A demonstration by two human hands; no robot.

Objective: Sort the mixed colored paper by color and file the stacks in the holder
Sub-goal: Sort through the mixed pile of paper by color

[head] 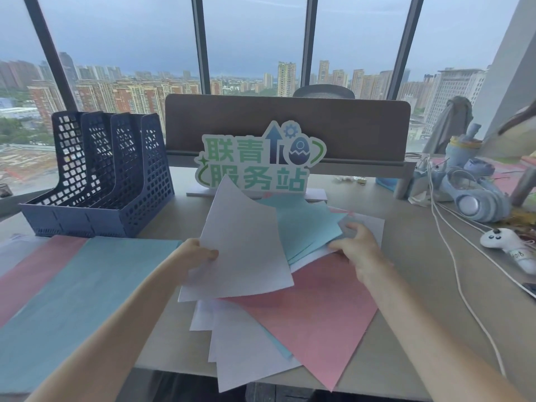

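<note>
A mixed pile of paper lies in front of me: a large pink sheet [316,309], white sheets [249,355] and blue-green sheets [307,224]. My left hand [200,253] pinches the edge of a white sheet [243,245] that is lifted and curled above the pile. My right hand [356,245] grips the blue-green sheets at their right edge. On the left, a blue-green stack [75,300] lies flat over a pink stack [34,271]. The dark blue mesh file holder [104,175], its slots showing no paper, stands behind them.
A green and white sign [258,163] stands behind the pile before a brown divider [290,123]. At the right are blue headphones [475,204], white cables [452,256] and a small white plush [504,242]. The desk's front edge runs just below the pile.
</note>
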